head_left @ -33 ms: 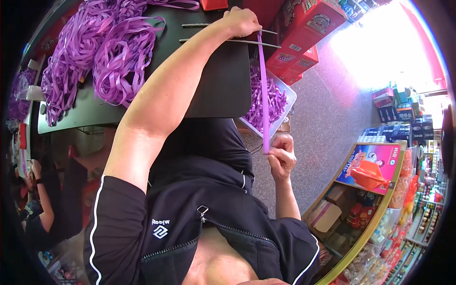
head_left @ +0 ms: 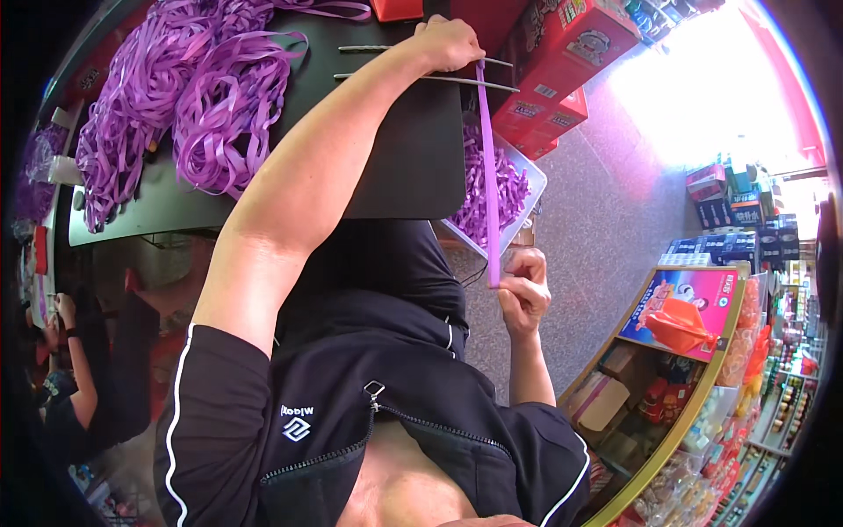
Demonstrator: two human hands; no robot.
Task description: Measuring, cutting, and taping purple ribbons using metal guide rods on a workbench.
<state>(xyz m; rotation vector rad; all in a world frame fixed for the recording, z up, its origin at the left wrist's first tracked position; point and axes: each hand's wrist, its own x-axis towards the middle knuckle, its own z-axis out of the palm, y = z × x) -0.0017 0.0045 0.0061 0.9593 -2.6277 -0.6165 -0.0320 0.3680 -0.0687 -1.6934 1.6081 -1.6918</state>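
Note:
A purple ribbon (head_left: 492, 193) runs taut between my two hands, past the right edge of the dark table (head_left: 399, 167). My left hand (head_left: 450, 44) grips its far end, fingers closed, beside two thin metal rods (head_left: 474, 83) that reach out beyond the table edge. Nearer my body, my right hand (head_left: 524, 292) pinches the ribbon's near end between thumb and finger. Below the ribbon stands a white plastic bin (head_left: 532, 195) filled with cut purple ribbon pieces (head_left: 512, 183). Large tangled heaps of purple ribbon (head_left: 224, 123) lie on the table's left part.
Red boxes (head_left: 562, 53) are stacked beyond the table's right side. A gold-edged glass display case (head_left: 716, 347) stands at the right, an orange plastic bag (head_left: 680, 325) on top. Another person (head_left: 75, 369) sits at the far left, and a red object (head_left: 397, 9) lies at the table's back.

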